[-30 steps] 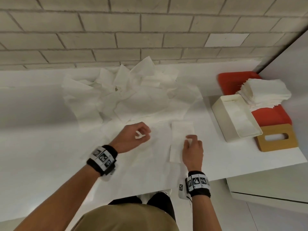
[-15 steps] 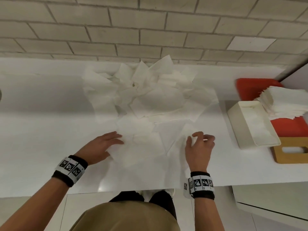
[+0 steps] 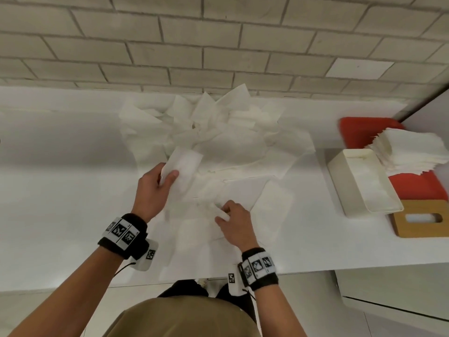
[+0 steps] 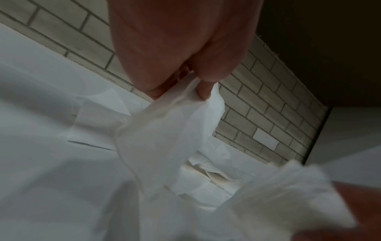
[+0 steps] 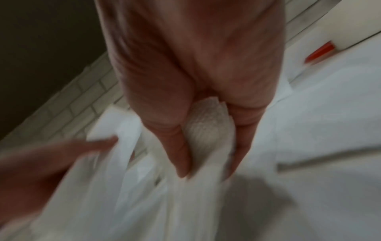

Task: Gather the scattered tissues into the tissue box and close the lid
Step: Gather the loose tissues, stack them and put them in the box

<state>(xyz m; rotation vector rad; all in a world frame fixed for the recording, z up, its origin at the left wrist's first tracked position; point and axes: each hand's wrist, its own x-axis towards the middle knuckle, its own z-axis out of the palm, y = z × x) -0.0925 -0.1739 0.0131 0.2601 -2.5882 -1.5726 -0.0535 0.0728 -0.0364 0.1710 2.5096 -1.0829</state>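
A heap of white tissues [image 3: 213, 132] lies scattered on the white counter against the brick wall. My left hand [image 3: 155, 183] pinches one tissue [image 3: 184, 166] and holds it lifted off the counter; the left wrist view shows it hanging from my fingers [image 4: 204, 91]. My right hand [image 3: 233, 220] grips another tissue [image 5: 208, 130] at the near edge of the heap, bunched between thumb and fingers. The cream tissue box [image 3: 364, 183] stands open at the right, with its wooden slotted lid [image 3: 422, 218] lying flat beside it.
A stack of folded tissues [image 3: 410, 152] sits on a red tray [image 3: 359, 132] behind the box. A white cabinet side rises at the far right. The counter's front edge runs just before my wrists.
My left hand has gone from lying flat on the tissues to lifting one up. My right hand has moved left and closed on a tissue. The view has shifted.
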